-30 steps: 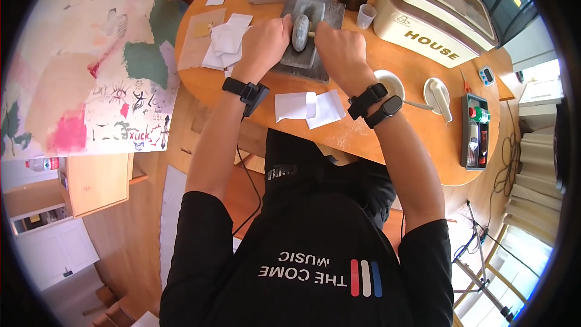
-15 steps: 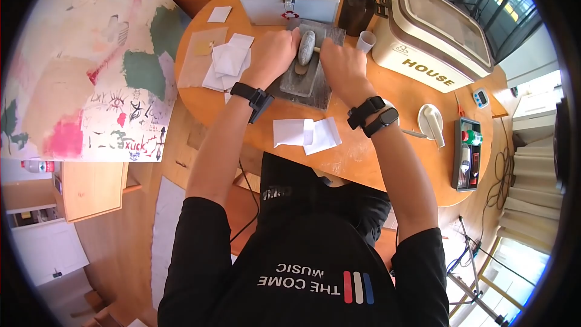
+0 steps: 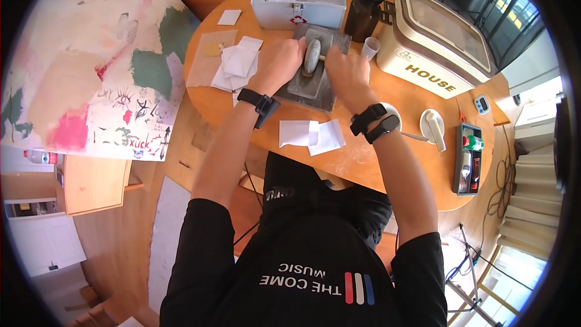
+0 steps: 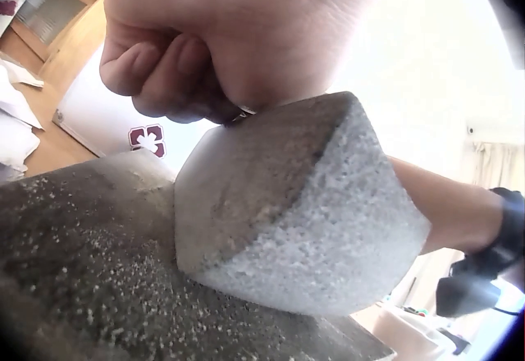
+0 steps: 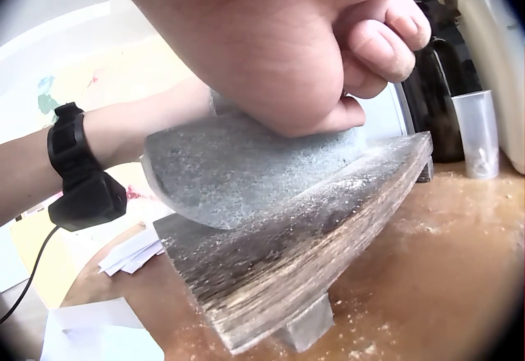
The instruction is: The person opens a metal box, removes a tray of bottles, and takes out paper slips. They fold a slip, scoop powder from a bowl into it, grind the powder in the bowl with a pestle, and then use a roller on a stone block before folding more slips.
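Observation:
A grey stone roller [image 3: 312, 56] lies across a dark stone slab [image 3: 311, 92] on the round wooden table [image 3: 387, 163]. My left hand [image 3: 283, 60] grips the roller's left end, and my right hand [image 3: 346, 68] grips its right end. In the left wrist view, the curled fingers [image 4: 164, 66] close over the top of the rough stone roller [image 4: 295, 205], which rests on the powder-dusted slab [image 4: 82, 254]. From the right wrist, the right hand [image 5: 279, 41] is clenched on the roller [image 5: 238, 164] above the sloping slab [image 5: 312, 246].
A metal first-aid box [image 3: 299, 0], a dark bottle [image 3: 362, 5], a small plastic cup [image 3: 370, 48] and a cream "HOUSE" bin [image 3: 439, 42] stand behind the slab. White paper packets [image 3: 241, 60] lie to its left, with more [image 3: 311, 134] near me. A bowl with pestle [image 3: 434, 126] and a tray [image 3: 469, 151] are at the right.
Both hands keep their grip on the roller, which has shifted slightly along the slab toward its far end. The head view has moved a little.

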The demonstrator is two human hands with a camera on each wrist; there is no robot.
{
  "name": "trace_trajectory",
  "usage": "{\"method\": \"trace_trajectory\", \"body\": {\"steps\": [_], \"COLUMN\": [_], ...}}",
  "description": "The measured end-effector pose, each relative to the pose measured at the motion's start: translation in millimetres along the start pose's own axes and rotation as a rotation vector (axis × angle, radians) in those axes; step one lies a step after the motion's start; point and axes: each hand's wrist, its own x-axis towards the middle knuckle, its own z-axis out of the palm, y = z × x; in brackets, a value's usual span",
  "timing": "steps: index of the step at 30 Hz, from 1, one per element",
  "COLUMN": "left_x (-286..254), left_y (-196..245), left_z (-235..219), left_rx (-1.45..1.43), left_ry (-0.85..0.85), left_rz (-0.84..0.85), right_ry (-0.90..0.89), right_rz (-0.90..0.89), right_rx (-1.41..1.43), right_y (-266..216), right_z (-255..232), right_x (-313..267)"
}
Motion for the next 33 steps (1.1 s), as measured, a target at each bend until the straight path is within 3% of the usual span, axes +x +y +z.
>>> {"method": "trace_trajectory", "body": {"steps": [6, 13, 33], "left_x": [-19, -32, 17], "left_y": [-4, 3, 0], "left_z": [1, -9, 4], "left_rx": [0.009, 0.010, 0.042], "left_ry": [0.079, 0.059, 0.011], "left_rz": [0.057, 0.036, 0.042], "right_ry": [-0.014, -0.022, 0.019], "right_rz": [0.013, 0.021, 0.030], "right_rx": [0.030, 0.061, 0.042], "right_y": [-10, -15, 7], "right_z": [-16, -22, 2], "right_x": [-19, -30, 7]}}
